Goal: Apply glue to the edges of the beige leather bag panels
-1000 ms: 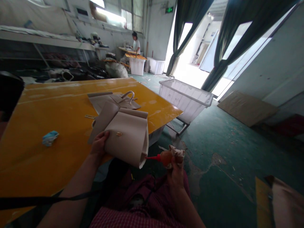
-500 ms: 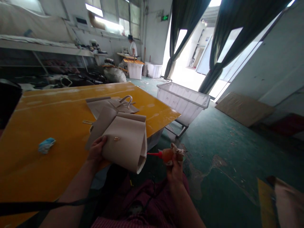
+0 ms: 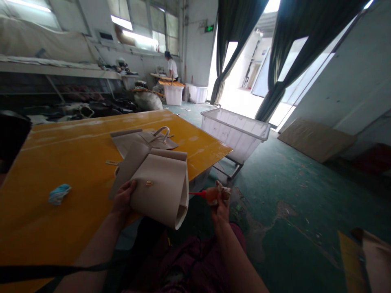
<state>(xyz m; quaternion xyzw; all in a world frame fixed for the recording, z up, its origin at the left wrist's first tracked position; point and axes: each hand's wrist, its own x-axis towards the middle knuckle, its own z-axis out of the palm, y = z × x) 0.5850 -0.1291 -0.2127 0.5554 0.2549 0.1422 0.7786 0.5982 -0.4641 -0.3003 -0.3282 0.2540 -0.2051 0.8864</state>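
Note:
A beige handbag body with a small gold clasp is held by my left hand, the thumb on its front and the fingers behind. It overhangs the near edge of the yellow table, its open side facing right. In my right hand is a glue bottle with a red nozzle, a stained cloth wrapped around its rear. The nozzle tip points left, at the bag's right edge; whether it touches cannot be made out. Behind lies another beige bag piece with a looped handle.
A crumpled blue mask lies at the table's left, and a small flat gold-coloured piece near the bag. Beyond the table's right corner stands a white wheeled bin. Farther back, a person works at a bench.
My right hand has moved slightly left and up with the glue bottle, following the bag's edge. My left hand keeps its hold on the bag. The view has tilted a little.

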